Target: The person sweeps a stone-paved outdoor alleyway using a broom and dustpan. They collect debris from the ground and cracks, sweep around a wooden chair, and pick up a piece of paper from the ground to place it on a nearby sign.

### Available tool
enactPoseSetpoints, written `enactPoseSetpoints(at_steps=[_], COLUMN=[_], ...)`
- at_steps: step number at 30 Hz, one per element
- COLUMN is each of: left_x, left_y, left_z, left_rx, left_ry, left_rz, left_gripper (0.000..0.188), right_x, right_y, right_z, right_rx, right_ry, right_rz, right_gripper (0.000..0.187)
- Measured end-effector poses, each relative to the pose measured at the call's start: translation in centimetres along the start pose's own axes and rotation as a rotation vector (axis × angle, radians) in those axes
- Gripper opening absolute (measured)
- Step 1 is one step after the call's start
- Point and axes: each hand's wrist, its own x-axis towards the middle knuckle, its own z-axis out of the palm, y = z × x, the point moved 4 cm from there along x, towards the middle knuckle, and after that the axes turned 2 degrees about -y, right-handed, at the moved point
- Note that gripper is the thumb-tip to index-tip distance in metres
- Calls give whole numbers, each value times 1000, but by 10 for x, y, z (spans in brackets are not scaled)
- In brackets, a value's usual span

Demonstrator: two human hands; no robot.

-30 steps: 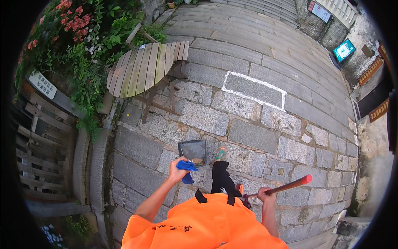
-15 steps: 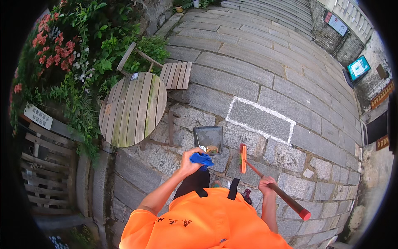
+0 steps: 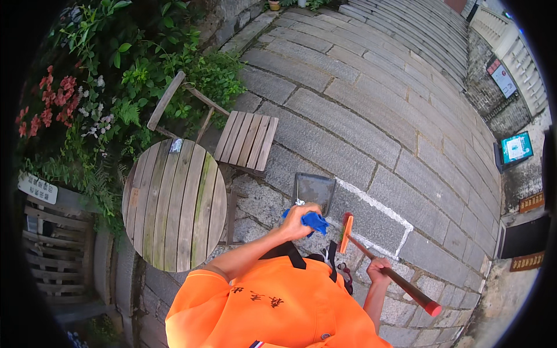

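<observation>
My left hand (image 3: 301, 222) is closed round a crumpled blue cloth (image 3: 314, 221). Just beyond it is a dark dustpan (image 3: 314, 192), its near part hidden by the hand. Whether the fingers also hold the pan's handle is hard to see. My right hand (image 3: 379, 269) grips the long brown handle of a broom (image 3: 346, 233). The broom has an orange head with red and green bristles, close to the right of the dustpan. Its red-capped handle end points down to the right.
A round slatted table (image 3: 174, 206) and a wooden chair (image 3: 246, 139) stand on the left beside flowering plants (image 3: 61, 98). A white painted outline (image 3: 374, 202) marks the stone paving (image 3: 331, 110). Steps (image 3: 412, 29) rise at the far end; a lit screen (image 3: 516, 148) stands right.
My body and view have moved forward over the paving. Dustpan and broom came along and now overlap the white outline. The litter seen in the pan earlier is hidden behind my left hand.
</observation>
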Motion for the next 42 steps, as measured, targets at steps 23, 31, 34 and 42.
enactPoseSetpoints(at_steps=[23, 31, 34, 42], left_x=[516, 643, 658, 660], left_y=[-111, -170, -221, -338], left_z=[-27, 20, 30, 54], left_rx=[84, 12, -8, 51], left_ry=[-356, -648, -811, -1019], left_rz=[45, -107, -92, -9], left_gripper=[23, 24, 27, 29], right_x=[355, 400, 419, 465], right_y=[18, 35, 73, 147], right_z=[292, 286, 251, 208], right_rx=[189, 20, 91, 162], right_ry=[-280, -327, -353, 143], right_rz=[-86, -318, -438, -873], right_gripper=[10, 29, 22, 37])
